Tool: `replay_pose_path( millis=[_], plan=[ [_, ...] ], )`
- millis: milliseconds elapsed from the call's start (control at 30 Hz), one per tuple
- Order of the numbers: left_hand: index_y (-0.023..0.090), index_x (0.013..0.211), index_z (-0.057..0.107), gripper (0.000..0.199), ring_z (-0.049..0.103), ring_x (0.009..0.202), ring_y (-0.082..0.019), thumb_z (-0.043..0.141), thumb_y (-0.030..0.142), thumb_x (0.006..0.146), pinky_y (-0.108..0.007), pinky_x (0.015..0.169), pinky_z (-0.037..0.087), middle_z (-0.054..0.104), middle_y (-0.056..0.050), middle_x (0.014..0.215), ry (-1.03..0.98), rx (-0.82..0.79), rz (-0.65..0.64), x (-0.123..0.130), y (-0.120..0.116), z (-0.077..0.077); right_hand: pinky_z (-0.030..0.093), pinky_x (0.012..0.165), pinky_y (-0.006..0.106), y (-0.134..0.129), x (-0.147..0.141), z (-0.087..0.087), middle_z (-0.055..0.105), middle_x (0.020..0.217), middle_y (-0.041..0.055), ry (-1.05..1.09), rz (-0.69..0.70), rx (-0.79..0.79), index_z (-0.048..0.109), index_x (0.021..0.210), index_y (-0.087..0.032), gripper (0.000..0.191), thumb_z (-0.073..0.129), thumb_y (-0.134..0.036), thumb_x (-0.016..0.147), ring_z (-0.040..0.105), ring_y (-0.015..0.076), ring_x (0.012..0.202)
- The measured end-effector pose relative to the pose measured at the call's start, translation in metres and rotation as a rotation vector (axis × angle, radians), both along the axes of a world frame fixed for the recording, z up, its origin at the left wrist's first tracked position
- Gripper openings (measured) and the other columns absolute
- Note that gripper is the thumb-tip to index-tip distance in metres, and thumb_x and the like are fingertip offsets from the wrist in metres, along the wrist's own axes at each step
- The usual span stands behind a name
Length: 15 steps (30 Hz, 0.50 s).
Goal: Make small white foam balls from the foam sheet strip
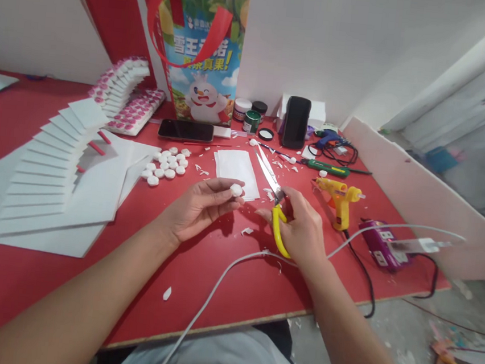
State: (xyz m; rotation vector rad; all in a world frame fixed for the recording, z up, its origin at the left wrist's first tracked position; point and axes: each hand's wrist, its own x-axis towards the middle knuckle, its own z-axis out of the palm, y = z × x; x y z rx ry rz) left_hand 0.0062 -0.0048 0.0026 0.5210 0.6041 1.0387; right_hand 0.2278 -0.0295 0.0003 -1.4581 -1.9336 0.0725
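- Left hand (206, 204): grip pinches one white disc (236, 190), thumb against fingers. We have it up over the bench (205, 253), mid-scene, by the paper (244, 168).
- Right hand (306, 228): grip wrapped on the yellow handles of the scissors (274, 186). Blades point far, look slightly parted, well clear of the disc.
- Done, by our read: the pile (164, 166) left of the paper. More than a dozen discs, similar rounded look, so we'd count them as trimmed. Can't check each edge from here.
- In work: the one disc in the left grip. Edge looks a bit faceted; can't tell whether it's finished. Nothing is being cut at this instant.
- Scraps (246, 230) lie around the scissors and paper, which fits a fair amount of cutting behind us.
- Left to do: hard to size. We see a few loose white pieces on the far right, one near the screwdriver (327, 168); can't say whether they're blanks, spares or finished.
- Not in use: glue gun (338, 201) on the right, in neither hand. Fanned cards (44, 168) on the left, pink-printed stack (135, 114) behind them, jars (251, 121) far side. No discs visible on the cards.
- Our call: batch well along, total unknown.
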Motion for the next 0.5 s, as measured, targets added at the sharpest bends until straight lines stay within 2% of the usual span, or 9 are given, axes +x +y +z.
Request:
replay_pose_path(
  millis=[133, 333, 500],
  plan=[
    [0.011, 0.09, 0.079, 0.023, 0.071, 0.068, -0.009, 0.083, 0.002, 0.069, -0.013, 0.066, 0.06, 0.076, -0.005, 0.083, 0.009, 0.018, 0.015, -0.0003, 0.0001, -0.0012, 0.046, 0.062, 0.028, 0.0008, 0.0006, -0.0025, 0.067, 0.08, 0.0039, 0.015, -0.02, -0.009, 0.064, 0.109, -0.019, 0.041, 0.067, -0.054, 0.088, 0.058, 0.0176, 0.067],
    [0.012, 0.089, 0.078, 0.022, 0.076, 0.087, -0.015, 0.078, -0.001, 0.07, -0.02, 0.084, 0.062, 0.077, -0.007, 0.093, 0.005, -0.015, 0.047, -0.0012, -0.0001, -0.0009, 0.049, 0.067, 0.029, 0.0017, 0.0015, -0.0065, 0.069, 0.085, 0.0048, 0.02, -0.03, 0.015, 0.064, 0.111, -0.019, 0.044, 0.069, -0.056, 0.087, 0.062, 0.0186, 0.072],
    [0.011, 0.086, 0.077, 0.016, 0.075, 0.089, -0.016, 0.081, 0.004, 0.073, -0.022, 0.084, 0.062, 0.076, -0.007, 0.089, 0.017, -0.031, 0.099, -0.001, 0.0015, -0.0037, 0.05, 0.067, 0.03, 0.0, 0.0019, -0.0026, 0.067, 0.083, 0.0047, 0.024, -0.027, -0.044, 0.063, 0.112, -0.02, 0.048, 0.068, -0.06, 0.086, 0.062, 0.0197, 0.072]
  ],
)
